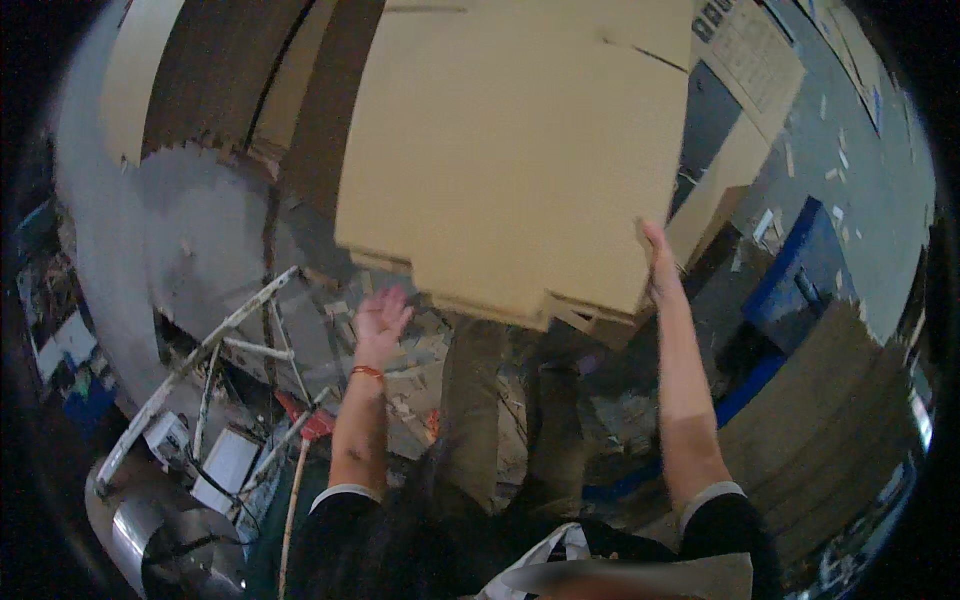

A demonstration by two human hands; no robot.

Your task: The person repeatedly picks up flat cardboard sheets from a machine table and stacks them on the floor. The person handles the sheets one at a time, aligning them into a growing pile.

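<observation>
In front of me is a stack of flat tan cardboard sheets point(520, 150) with notched near edges and slits cut toward the far side. My right hand point(656, 262) grips its near right edge, thumb on the top face and the other fingers hidden beneath. Just off the near left corner of the stack is my left hand point(383, 314), with its fingers spread and nothing in it. A thin red band point(367, 372) circles the left wrist. Whether anything supports the stack from below is hidden.
A white metal frame point(190, 370) stands to the left, near a rounded shiny metal body point(165, 540). More brown cardboard stacks point(205, 80) lie at the far left and a tall one point(820, 420) at the right, beside a blue object point(795, 270). Cardboard scraps litter the floor.
</observation>
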